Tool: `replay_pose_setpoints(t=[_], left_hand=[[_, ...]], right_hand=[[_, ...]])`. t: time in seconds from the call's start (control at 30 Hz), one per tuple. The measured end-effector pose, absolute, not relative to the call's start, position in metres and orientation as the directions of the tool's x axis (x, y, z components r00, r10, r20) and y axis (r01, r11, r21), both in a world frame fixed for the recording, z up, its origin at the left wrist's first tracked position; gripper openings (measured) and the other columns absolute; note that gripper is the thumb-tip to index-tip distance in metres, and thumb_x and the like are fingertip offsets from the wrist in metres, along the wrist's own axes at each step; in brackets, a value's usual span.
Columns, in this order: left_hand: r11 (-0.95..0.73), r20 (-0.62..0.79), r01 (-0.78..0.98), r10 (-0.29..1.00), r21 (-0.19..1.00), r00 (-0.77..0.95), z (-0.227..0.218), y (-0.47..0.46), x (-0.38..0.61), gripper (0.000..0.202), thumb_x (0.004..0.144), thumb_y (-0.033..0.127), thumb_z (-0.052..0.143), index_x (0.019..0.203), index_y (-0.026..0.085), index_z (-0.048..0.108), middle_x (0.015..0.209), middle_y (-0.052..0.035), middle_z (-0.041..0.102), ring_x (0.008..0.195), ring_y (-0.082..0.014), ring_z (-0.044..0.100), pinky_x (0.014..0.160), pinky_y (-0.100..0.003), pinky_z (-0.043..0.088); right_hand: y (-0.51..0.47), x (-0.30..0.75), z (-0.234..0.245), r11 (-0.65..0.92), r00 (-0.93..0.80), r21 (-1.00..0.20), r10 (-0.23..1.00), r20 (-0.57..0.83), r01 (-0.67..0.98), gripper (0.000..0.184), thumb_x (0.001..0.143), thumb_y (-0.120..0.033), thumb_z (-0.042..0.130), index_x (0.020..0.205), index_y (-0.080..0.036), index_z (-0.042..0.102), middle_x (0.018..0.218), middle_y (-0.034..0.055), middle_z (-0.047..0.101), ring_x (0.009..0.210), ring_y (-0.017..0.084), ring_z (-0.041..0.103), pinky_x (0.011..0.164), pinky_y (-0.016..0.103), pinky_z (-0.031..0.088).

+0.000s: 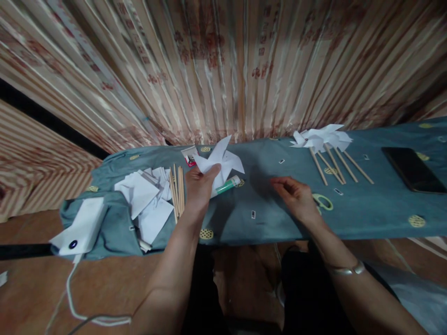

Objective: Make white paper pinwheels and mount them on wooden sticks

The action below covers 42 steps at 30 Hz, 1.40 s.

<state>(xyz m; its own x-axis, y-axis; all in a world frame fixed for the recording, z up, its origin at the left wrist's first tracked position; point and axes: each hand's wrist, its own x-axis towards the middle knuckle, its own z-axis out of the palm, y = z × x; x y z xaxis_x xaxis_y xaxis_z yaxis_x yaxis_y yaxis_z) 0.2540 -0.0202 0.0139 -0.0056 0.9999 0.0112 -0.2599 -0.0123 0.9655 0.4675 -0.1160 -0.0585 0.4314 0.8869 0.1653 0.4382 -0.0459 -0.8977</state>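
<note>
My left hand (201,185) is closed around a white paper pinwheel (223,160), thumb on top, with its folded blades spread above the table. A green and white glue stick (226,186) lies just right of that hand, partly behind the fingers. To the right, my right hand (293,195) hovers over the cloth with thumb and fingertips pinched together. Whatever is in that pinch, if anything, is too small to make out. Green-handled scissors (324,202) lie beside the right hand, partly hidden by it. A small red and white box (190,156) sits behind the left hand.
Wooden sticks (178,190) and a pile of cut white paper (143,188) lie at left. Several pinwheels on sticks (328,139) rest at back right, near a dark phone (414,169). A white power strip (84,223) with a cable occupies the table's left end. A curtain hangs behind.
</note>
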Motion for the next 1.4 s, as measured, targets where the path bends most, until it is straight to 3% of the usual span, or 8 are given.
replay_pose_setpoints(t=[0.17, 0.43, 0.73, 0.87, 1.03, 1.2, 1.4], left_hand=[[0.024, -0.025, -0.277, 1.0, 0.961, 0.0, 0.012, -0.016, 0.25, 0.015, 0.055, 0.023, 0.08, 0.064, 0.016, 0.071, 0.063, 0.0006, 0.07, 0.06, -0.013, 0.062, 0.061, -0.025, 0.048], [0.126, -0.114, -0.3, 0.992, 0.945, 0.057, 0.01, -0.021, 0.254, 0.021, 0.051, 0.027, 0.083, 0.065, 0.014, 0.073, 0.06, 0.0005, 0.069, 0.052, -0.011, 0.058, 0.053, -0.023, 0.046], [0.149, -0.134, -0.324, 0.989, 0.934, 0.07, 0.011, -0.019, 0.259, 0.025, 0.049, 0.028, 0.084, 0.067, 0.015, 0.074, 0.064, -0.0006, 0.072, 0.056, -0.013, 0.062, 0.058, -0.025, 0.05], [0.195, -0.171, -0.282, 0.979, 0.939, 0.108, 0.01, -0.024, 0.265, 0.022, 0.05, 0.028, 0.083, 0.064, 0.014, 0.073, 0.059, 0.0001, 0.069, 0.052, -0.0115, 0.058, 0.053, -0.023, 0.045], [0.261, -0.219, -0.192, 0.952, 0.946, 0.214, 0.001, -0.036, 0.276, 0.02, 0.055, 0.03, 0.077, 0.064, 0.012, 0.073, 0.057, -0.0002, 0.065, 0.051, -0.0105, 0.053, 0.051, -0.022, 0.039], [0.249, -0.191, -0.157, 0.93, 0.956, 0.316, -0.008, -0.046, 0.286, 0.018, 0.06, 0.03, 0.072, 0.057, 0.014, 0.065, 0.054, 0.0019, 0.056, 0.052, -0.0091, 0.046, 0.051, -0.021, 0.035], [0.281, -0.217, -0.107, 0.89, 0.954, 0.401, -0.009, -0.054, 0.289, 0.014, 0.062, 0.027, 0.065, 0.061, 0.013, 0.062, 0.057, 0.0011, 0.054, 0.053, -0.009, 0.043, 0.053, -0.023, 0.033]], right_hand=[[-0.116, 0.451, -0.062, 0.035, 0.25, -0.704, 0.921, 0.299, 0.71, 0.025, 0.087, -0.032, 0.052, 0.095, -0.02, 0.071, 0.093, 0.0088, 0.075, 0.086, 0.026, 0.069, 0.081, 0.041, 0.052], [-0.11, 0.436, -0.076, 0.152, 0.076, -0.508, 0.913, 0.4, 0.848, 0.023, 0.092, -0.022, 0.046, 0.095, -0.017, 0.068, 0.103, 0.0125, 0.073, 0.096, 0.027, 0.066, 0.09, 0.043, 0.051], [-0.107, 0.436, -0.075, 0.178, 0.015, -0.446, 0.918, 0.397, 0.877, 0.022, 0.095, -0.019, 0.044, 0.093, -0.017, 0.066, 0.104, 0.0127, 0.071, 0.096, 0.025, 0.066, 0.092, 0.043, 0.05], [-0.105, 0.435, -0.073, 0.181, 0.012, -0.439, 0.916, 0.402, 0.88, 0.021, 0.095, -0.018, 0.043, 0.093, -0.018, 0.064, 0.103, 0.0112, 0.07, 0.094, 0.024, 0.066, 0.092, 0.043, 0.05], [-0.105, 0.435, -0.073, 0.162, 0.032, -0.416, 0.906, 0.421, 0.895, 0.02, 0.095, -0.022, 0.044, 0.095, -0.017, 0.063, 0.095, 0.0118, 0.069, 0.09, 0.026, 0.065, 0.081, 0.039, 0.054], [-0.106, 0.437, -0.082, 0.184, 0.02, -0.392, 0.887, 0.462, 0.901, 0.022, 0.092, -0.021, 0.044, 0.101, -0.017, 0.063, 0.091, 0.0107, 0.069, 0.087, 0.027, 0.065, 0.076, 0.04, 0.056], [-0.105, 0.444, -0.087, 0.272, -0.015, -0.494, 0.886, 0.463, 0.826, 0.018, 0.086, -0.019, 0.045, 0.085, -0.022, 0.063, 0.089, 0.0071, 0.07, 0.088, 0.024, 0.067, 0.076, 0.036, 0.056]])
